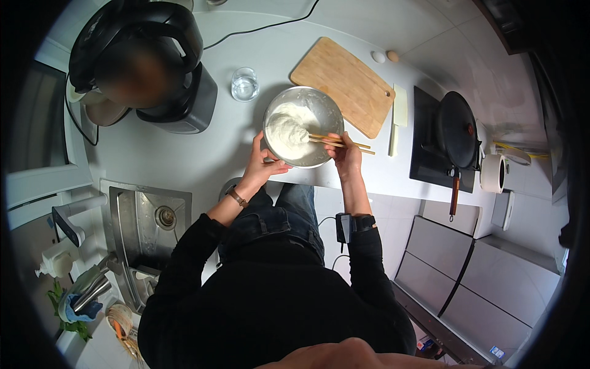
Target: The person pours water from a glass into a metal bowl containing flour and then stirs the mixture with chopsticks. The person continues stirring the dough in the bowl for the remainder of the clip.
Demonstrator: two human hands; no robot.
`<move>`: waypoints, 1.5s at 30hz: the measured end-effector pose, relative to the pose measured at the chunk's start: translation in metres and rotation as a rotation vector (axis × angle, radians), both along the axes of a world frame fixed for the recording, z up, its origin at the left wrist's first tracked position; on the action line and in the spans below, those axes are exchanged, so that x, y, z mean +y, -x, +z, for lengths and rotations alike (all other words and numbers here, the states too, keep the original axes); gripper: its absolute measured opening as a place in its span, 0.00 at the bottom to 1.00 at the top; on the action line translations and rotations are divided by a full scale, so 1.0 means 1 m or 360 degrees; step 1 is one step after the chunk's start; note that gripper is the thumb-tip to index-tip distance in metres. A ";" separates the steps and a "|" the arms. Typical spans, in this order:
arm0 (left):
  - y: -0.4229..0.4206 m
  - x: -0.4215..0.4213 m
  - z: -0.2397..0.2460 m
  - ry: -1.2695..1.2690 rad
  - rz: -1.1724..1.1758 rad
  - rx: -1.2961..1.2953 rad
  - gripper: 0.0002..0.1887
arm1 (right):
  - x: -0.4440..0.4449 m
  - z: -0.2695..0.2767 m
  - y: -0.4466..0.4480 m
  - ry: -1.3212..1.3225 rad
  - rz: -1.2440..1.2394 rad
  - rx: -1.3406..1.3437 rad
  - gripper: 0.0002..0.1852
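A stainless steel mixing bowl [328, 108] stands at the counter's front edge, with a pale, lumpy floury mixture [288, 131] heaped mostly on its left side. My left hand [265, 162] grips the bowl's lower left rim, thumb and fingers spread along the outside. In my right hand [346, 154] is a pair of wooden chopsticks [364, 148], their tips sunk in the mixture. That hand also rests by the bowl's lower right rim. Just beyond the bowl, to the left, a glass of water [245, 85] stands on the counter.
Behind the bowl lies a wooden cutting board [343, 85]. A cream-coloured knife [399, 108] is beside it, and two eggs [385, 56] sit farther back. At right, a frying pan [458, 129] rests on a black cooktop [421, 138]. A black air fryer [184, 101] and a sink [152, 217] are left.
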State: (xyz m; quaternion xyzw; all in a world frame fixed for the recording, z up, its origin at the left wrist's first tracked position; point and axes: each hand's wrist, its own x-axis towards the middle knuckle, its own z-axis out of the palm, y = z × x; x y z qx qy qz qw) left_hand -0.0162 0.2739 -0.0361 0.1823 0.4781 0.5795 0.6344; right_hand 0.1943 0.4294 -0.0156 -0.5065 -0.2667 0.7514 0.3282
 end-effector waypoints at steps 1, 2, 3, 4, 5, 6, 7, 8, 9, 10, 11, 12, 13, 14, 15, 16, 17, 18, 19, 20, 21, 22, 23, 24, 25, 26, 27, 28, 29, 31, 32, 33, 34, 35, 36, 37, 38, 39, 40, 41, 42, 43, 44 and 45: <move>0.000 0.000 -0.001 0.0006 0.0003 -0.0004 0.53 | 0.002 -0.002 -0.004 0.0068 -0.0037 0.0093 0.27; 0.000 0.000 -0.001 -0.0012 0.0002 0.0002 0.53 | 0.003 -0.006 -0.008 0.0114 -0.0060 0.0147 0.27; 0.000 0.000 -0.002 -0.0020 0.0002 0.0007 0.53 | 0.004 -0.009 -0.011 0.0152 -0.0064 0.0324 0.27; 0.000 0.000 -0.002 -0.0009 0.0004 0.0012 0.53 | 0.004 -0.011 -0.013 0.0203 -0.0099 0.0446 0.27; 0.000 0.000 -0.002 -0.0025 0.0002 0.0011 0.53 | 0.004 -0.013 -0.015 0.0259 -0.0174 0.0516 0.27; 0.000 0.000 -0.002 -0.0021 0.0001 0.0011 0.53 | 0.004 -0.014 -0.016 0.0266 -0.0167 0.0667 0.26; 0.000 0.000 -0.002 -0.0018 0.0000 0.0010 0.53 | 0.003 -0.013 -0.017 0.0277 -0.0199 0.0765 0.26; 0.000 -0.001 -0.002 -0.0013 0.0000 0.0010 0.53 | 0.003 -0.011 -0.018 0.0316 -0.0284 0.0767 0.26; 0.001 -0.001 -0.002 -0.0009 0.0002 0.0009 0.53 | 0.004 -0.006 -0.018 0.0251 -0.0256 0.0887 0.25; 0.001 -0.001 -0.002 -0.0002 0.0004 0.0008 0.53 | 0.006 0.002 -0.019 0.0216 -0.0282 0.0910 0.25; 0.002 -0.001 -0.001 -0.0014 0.0002 0.0008 0.53 | 0.008 0.013 -0.021 0.0182 -0.0330 0.0886 0.24; 0.002 -0.001 -0.001 -0.0026 -0.0001 0.0007 0.53 | 0.011 0.025 -0.023 0.0146 -0.0327 0.0940 0.24; 0.002 -0.001 -0.001 -0.0018 -0.0006 0.0008 0.53 | 0.014 0.038 -0.024 0.0038 -0.0335 0.0891 0.24; 0.001 -0.001 0.000 -0.0034 -0.0009 0.0006 0.53 | 0.016 0.053 -0.026 -0.0051 -0.0314 0.0835 0.24; 0.001 -0.002 0.000 -0.0030 -0.0011 0.0008 0.52 | 0.019 0.067 -0.026 -0.0143 -0.0303 0.0750 0.24; 0.001 -0.001 0.001 -0.0026 -0.0013 0.0011 0.52 | 0.020 0.081 -0.024 -0.0276 -0.0281 0.0673 0.24; 0.001 -0.001 0.001 -0.0020 -0.0015 0.0017 0.52 | 0.020 0.094 -0.022 -0.0410 -0.0270 0.0565 0.25; 0.001 -0.001 0.001 -0.0014 -0.0017 0.0024 0.52 | 0.019 0.105 -0.019 -0.0621 -0.0208 0.0427 0.25; 0.002 -0.001 0.001 -0.0016 -0.0017 0.0031 0.52 | 0.017 0.115 -0.017 -0.0788 -0.0137 0.0204 0.25; 0.002 0.000 0.001 -0.0011 -0.0020 0.0031 0.52 | 0.016 0.123 -0.013 -0.0890 -0.0043 0.0082 0.25; 0.002 0.000 0.001 -0.0013 -0.0021 0.0031 0.53 | 0.014 0.128 -0.009 -0.1014 0.0063 -0.0009 0.24; 0.002 0.000 0.001 0.0000 -0.0025 0.0036 0.53 | 0.012 0.130 -0.004 -0.1085 0.0223 -0.0180 0.23; 0.002 0.000 0.000 -0.0009 -0.0020 0.0025 0.53 | 0.010 0.130 0.000 -0.1165 0.0386 -0.0335 0.23; 0.002 0.000 0.001 -0.0003 -0.0015 0.0019 0.53 | 0.011 0.129 0.003 -0.1292 0.0613 -0.0401 0.20; 0.002 0.000 0.001 0.0031 -0.0013 0.0017 0.53 | 0.012 0.125 0.006 -0.1374 0.0791 -0.0574 0.17; 0.002 0.000 0.001 0.0008 -0.0013 0.0020 0.53 | 0.015 0.120 0.009 -0.1466 0.0908 -0.0626 0.15; 0.002 0.000 0.002 0.0011 -0.0016 0.0026 0.53 | 0.019 0.113 0.011 -0.1544 0.1022 -0.0666 0.14; 0.001 0.000 0.002 0.0019 -0.0016 0.0035 0.53 | 0.024 0.106 0.011 -0.1635 0.1077 -0.0794 0.14; 0.001 0.000 0.003 0.0021 -0.0012 0.0029 0.53 | 0.029 0.099 0.009 -0.1731 0.1133 -0.0904 0.14; 0.001 0.000 0.003 0.0046 0.0007 0.0021 0.53 | 0.032 0.081 0.005 -0.1722 0.1127 -0.0987 0.14; 0.001 0.000 0.003 0.0042 0.0007 0.0020 0.53 | 0.031 0.071 0.002 -0.1622 0.1060 -0.0964 0.14; 0.001 0.000 0.002 0.0042 0.0008 0.0019 0.53 | 0.028 0.062 0.000 -0.1477 0.0994 -0.0979 0.14; 0.001 0.000 0.002 0.0032 0.0011 0.0019 0.53 | 0.023 0.051 0.000 -0.1268 0.0856 -0.0893 0.16; 0.001 0.000 0.001 0.0034 0.0008 0.0021 0.53 | 0.019 0.042 -0.002 -0.1142 0.0719 -0.0727 0.17; 0.000 0.000 0.001 0.0025 0.0006 0.0023 0.53 | 0.015 0.035 -0.004 -0.0958 0.0578 -0.0629 0.18; 0.000 0.000 0.000 0.0055 -0.0001 0.0030 0.53 | 0.012 0.029 -0.005 -0.0739 0.0419 -0.0544 0.20; 0.000 0.000 0.000 0.0026 0.0009 0.0024 0.53 | 0.009 0.023 -0.004 -0.0694 0.0393 -0.0505 0.23; 0.000 0.000 0.000 0.0032 0.0014 0.0025 0.53 | 0.006 0.017 -0.002 -0.0592 0.0373 -0.0469 0.24; -0.001 0.000 0.000 0.0053 0.0019 0.0032 0.52 | 0.002 0.013 0.000 -0.0540 0.0363 -0.0405 0.25; -0.001 0.001 0.000 0.0033 0.0011 0.0027 0.52 | -0.001 0.009 0.002 -0.0450 0.0336 -0.0385 0.25; 0.000 0.001 0.001 0.0032 0.0009 0.0029 0.52 | -0.002 0.007 0.002 -0.0407 0.0302 -0.0303 0.25; 0.000 0.000 0.001 0.0035 0.0009 0.0030 0.52 | -0.003 0.004 0.002 -0.0341 0.0244 -0.0277 0.25; 0.001 -0.001 0.002 0.0021 -0.0005 0.0034 0.53 | -0.004 0.002 0.001 -0.0286 0.0190 -0.0233 0.25; 0.002 -0.001 0.002 0.0004 -0.0022 0.0036 0.53 | -0.004 0.000 -0.001 -0.0233 0.0133 -0.0190 0.25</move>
